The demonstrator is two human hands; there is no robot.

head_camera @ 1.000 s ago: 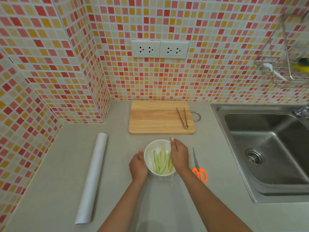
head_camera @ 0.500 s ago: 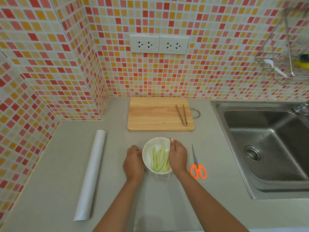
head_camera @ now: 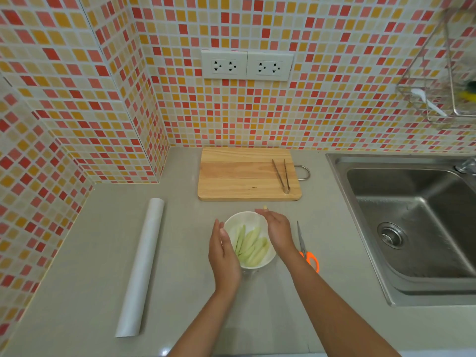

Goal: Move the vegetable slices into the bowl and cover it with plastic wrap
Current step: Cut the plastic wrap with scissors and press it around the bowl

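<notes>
Sealing clear plastic wrap (head_camera: 253, 273) round white round bowl (head_camera: 247, 220) of pale green vegetable slices (head_camera: 251, 244), near centre of counter | left hand (head_camera: 224, 256), right hand (head_camera: 279, 231): flat-fingered, flanking the rim | next: press film down the sides, judged.

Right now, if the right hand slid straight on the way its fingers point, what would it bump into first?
Probably nothing soon: the right hand points up-left past the bowl rim, toward bare counter left of the cutting board. Depth is uncertain; it may clip the board's corner.
</notes>
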